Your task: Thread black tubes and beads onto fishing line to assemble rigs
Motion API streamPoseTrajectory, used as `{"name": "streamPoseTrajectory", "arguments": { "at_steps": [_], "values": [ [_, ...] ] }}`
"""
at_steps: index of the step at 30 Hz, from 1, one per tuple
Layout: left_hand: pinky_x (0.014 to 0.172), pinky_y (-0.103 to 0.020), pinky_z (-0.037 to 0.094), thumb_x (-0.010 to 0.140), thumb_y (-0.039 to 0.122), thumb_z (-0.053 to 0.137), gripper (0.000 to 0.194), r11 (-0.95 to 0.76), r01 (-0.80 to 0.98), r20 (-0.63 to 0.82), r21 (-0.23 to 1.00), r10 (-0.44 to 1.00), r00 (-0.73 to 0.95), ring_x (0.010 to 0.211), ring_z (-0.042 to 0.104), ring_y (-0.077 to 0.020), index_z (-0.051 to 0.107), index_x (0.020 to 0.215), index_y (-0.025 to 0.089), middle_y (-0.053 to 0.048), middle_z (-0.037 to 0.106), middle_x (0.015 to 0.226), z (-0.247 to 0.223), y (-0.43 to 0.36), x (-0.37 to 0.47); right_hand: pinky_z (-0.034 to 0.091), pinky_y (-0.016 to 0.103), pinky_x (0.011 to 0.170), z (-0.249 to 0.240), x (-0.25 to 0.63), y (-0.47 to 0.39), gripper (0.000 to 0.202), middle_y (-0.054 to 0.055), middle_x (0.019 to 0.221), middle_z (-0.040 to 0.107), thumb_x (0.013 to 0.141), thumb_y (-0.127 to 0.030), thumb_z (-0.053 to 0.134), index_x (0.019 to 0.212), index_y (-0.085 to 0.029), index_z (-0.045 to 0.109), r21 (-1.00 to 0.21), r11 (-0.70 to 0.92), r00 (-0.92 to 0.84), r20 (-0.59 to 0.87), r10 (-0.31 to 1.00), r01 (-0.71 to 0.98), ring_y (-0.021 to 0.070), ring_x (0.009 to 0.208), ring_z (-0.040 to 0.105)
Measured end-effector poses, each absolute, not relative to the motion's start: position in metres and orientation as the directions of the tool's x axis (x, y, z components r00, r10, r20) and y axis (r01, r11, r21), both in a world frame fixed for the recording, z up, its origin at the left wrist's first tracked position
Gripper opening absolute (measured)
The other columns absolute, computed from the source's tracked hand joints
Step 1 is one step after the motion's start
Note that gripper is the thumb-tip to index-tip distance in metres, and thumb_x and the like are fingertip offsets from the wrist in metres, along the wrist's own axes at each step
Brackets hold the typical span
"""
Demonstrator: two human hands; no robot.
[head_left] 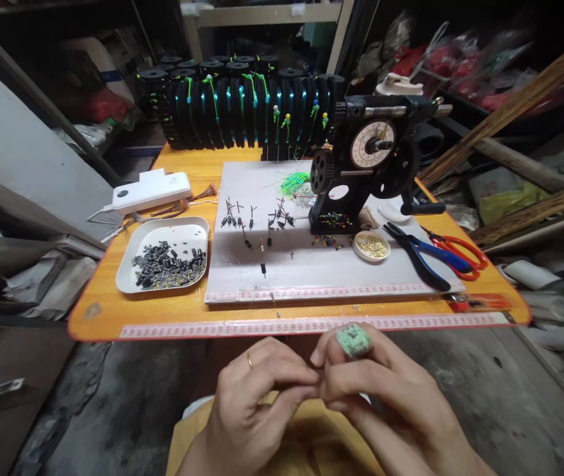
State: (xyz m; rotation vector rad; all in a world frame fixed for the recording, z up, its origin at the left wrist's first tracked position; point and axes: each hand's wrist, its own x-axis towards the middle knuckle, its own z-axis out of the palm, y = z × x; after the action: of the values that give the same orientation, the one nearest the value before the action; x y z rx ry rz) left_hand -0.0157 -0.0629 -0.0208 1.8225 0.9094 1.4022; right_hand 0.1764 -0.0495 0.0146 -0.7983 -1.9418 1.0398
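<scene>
Both hands met in the near middle of the scene, in front of the orange wooden table [98, 291]. The left hand [266, 390], a gold ring [249, 359] on one finger, had thumb and forefinger pinched together; the right hand [385, 383], a green wrap [354, 340] around one finger, was curled with its fingertips against the left's. Between them they seemed to grip a tiny workpiece, mostly hidden and too fine to identify.

The step in hand looked like delicate fingertip assembly, perhaps threading or tying; the next move called for a steady pinch with the left and small, controlled motions with the right. Finished-looking small black cylinders with wire stems [263, 270] stood or lay on the grey board [321, 268] beyond, and loose dark pieces [162, 268] filled a white plastic tray at left.

Red-printed numerals ran along the pale measuring strip [242, 328] on the table's near edge, too small to read surely. The round white dial [373, 143], far right, bore ring markings; print on the white rectangular device [153, 193], far left, was illegible. No brand could be read.
</scene>
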Motion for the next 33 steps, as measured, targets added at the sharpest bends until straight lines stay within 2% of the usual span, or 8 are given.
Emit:
{"name": "streamPoseTrajectory", "arguments": {
  "at_steps": [3,6,9,13,18,21,24,33],
  "values": [
    [0.098,-0.029,0.055,0.090,0.004,0.066,0.012,-0.569,0.231,0.515,0.789,0.818,0.254,0.111,0.069,-0.0209,0.070,0.093,0.015,-0.012,0.073,0.108,-0.022,-0.057,-0.026,0.056,0.031,0.085,0.010,0.181,-0.050,0.017,0.002,0.096,0.058,0.096,-0.011,0.055,0.091,-0.026,0.058,-0.939,0.345,-0.559,0.283,0.779,0.005,0.0171,0.094,0.063],
    [0.117,-0.037,0.042,0.090,0.006,0.067,0.013,-0.576,0.302,0.500,0.759,0.814,0.296,0.140,0.048,-0.0255,0.073,0.093,0.017,-0.013,0.059,0.136,-0.029,-0.057,-0.033,0.056,0.033,0.084,0.003,0.183,-0.052,0.014,0.001,0.097,0.062,0.102,-0.022,0.052,0.093,-0.030,0.059,-0.980,0.184,-0.563,0.196,0.803,-0.079,0.0160,0.090,0.063],
    [0.103,-0.027,0.052,0.088,0.008,0.071,0.015,-0.581,0.341,0.548,0.739,0.813,0.198,0.120,0.059,-0.0177,0.076,0.096,0.020,-0.010,0.056,0.127,-0.032,-0.059,-0.032,0.052,0.025,0.078,-0.002,0.181,-0.054,0.013,-0.002,0.085,0.063,0.102,-0.027,0.055,0.093,-0.032,0.062,-0.992,0.121,-0.462,0.129,0.877,-0.045,0.0126,0.082,0.061],
    [0.077,-0.016,0.059,0.089,0.003,0.067,0.017,-0.486,0.216,0.452,0.847,0.872,0.187,0.085,0.071,-0.0112,0.075,0.096,0.016,-0.005,0.071,0.094,-0.025,-0.060,-0.025,0.048,0.018,0.067,0.000,0.173,-0.054,0.001,-0.002,0.083,0.064,0.096,-0.032,0.067,0.096,-0.031,0.067,-0.998,-0.048,-0.360,-0.034,0.932,-0.030,0.0097,0.073,0.059],
    [0.069,-0.014,0.060,0.080,0.005,0.079,0.019,-0.283,0.038,0.281,0.958,0.958,0.065,0.070,0.073,-0.0099,0.075,0.089,0.022,0.002,0.076,0.078,-0.019,-0.062,-0.018,0.046,0.017,0.062,0.006,0.165,-0.051,0.026,-0.003,0.079,0.061,0.087,-0.041,0.077,0.099,-0.025,0.060,-0.930,-0.355,-0.327,-0.307,0.894,-0.095,0.0088,0.069,0.056],
    [0.068,-0.016,0.062,0.077,0.004,0.081,0.031,-0.125,-0.167,0.130,0.978,0.991,0.014,0.069,0.076,-0.0104,0.074,0.096,0.027,0.005,0.079,0.080,-0.023,-0.065,-0.014,0.044,0.018,0.059,0.008,0.164,-0.050,0.029,-0.003,0.079,0.060,0.087,-0.041,0.077,0.094,-0.024,0.055,-0.922,-0.375,-0.362,-0.317,0.877,-0.100,0.0080,0.066,0.053],
    [0.069,-0.016,0.063,0.077,0.001,0.080,0.036,-0.077,-0.313,0.085,0.947,0.996,0.010,0.071,0.077,-0.0106,0.072,0.098,0.029,0.006,0.080,0.082,-0.026,-0.067,-0.012,0.041,0.018,0.057,0.010,0.164,-0.050,0.030,-0.004,0.079,0.057,0.087,-0.042,0.077,0.092,-0.023,0.054,-0.922,-0.379,-0.335,-0.334,0.881,-0.076,0.0074,0.066,0.052],
    [0.069,-0.017,0.064,0.078,-0.004,0.076,0.041,-0.105,-0.370,0.130,0.923,0.991,0.043,0.074,0.077,-0.0119,0.070,0.106,0.026,0.002,0.081,0.085,-0.029,-0.066,-0.013,0.039,0.019,0.054,0.010,0.166,-0.047,0.027,-0.003,0.079,0.050,0.090,-0.041,0.072,0.090,-0.023,0.052,-0.943,-0.331,-0.381,-0.297,0.876,-0.026,0.0089,0.066,0.050]
  ]
}}
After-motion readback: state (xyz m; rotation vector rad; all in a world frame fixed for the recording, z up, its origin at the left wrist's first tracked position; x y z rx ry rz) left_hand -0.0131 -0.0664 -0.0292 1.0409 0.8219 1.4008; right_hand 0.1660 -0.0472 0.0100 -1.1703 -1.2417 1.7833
